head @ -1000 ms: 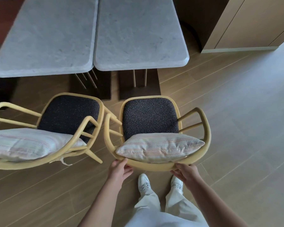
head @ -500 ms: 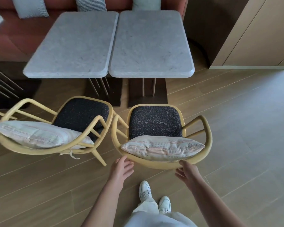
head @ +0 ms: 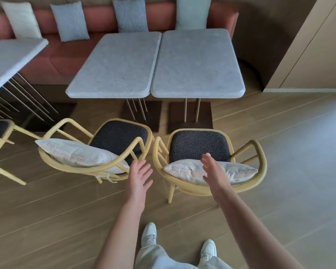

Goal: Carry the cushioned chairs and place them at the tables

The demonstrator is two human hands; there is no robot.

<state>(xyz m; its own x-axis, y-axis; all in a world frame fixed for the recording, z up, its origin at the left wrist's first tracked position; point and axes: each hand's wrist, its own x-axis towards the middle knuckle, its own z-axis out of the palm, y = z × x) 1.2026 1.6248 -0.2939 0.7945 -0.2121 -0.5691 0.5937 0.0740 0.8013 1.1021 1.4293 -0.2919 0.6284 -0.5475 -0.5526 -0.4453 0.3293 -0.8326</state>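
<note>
While both hands, left hand (head: 139, 176) and right hand (head: 211, 168), hover spread and hold nothing, the right chair (head: 209, 162) stands on the floor before the right bench (head: 197, 65); better check it faces squarely, then fetch another.

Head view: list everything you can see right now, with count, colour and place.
Tables: two grey stone tops side by side at centre; a third at the left edge.
Chairs: two yellow, dark seats, facing the centre tables; part of a third at far left.
Chair pillows: two pale striped, one per chair back.
Bench: one, red, behind the tables.
Bench pillows: four, pale and striped, along the bench.
Floor: wood planks.
Shoes: two, white.
Left hand: open, between the chairs.
Right hand: open, over the right chair's pillow.
</note>
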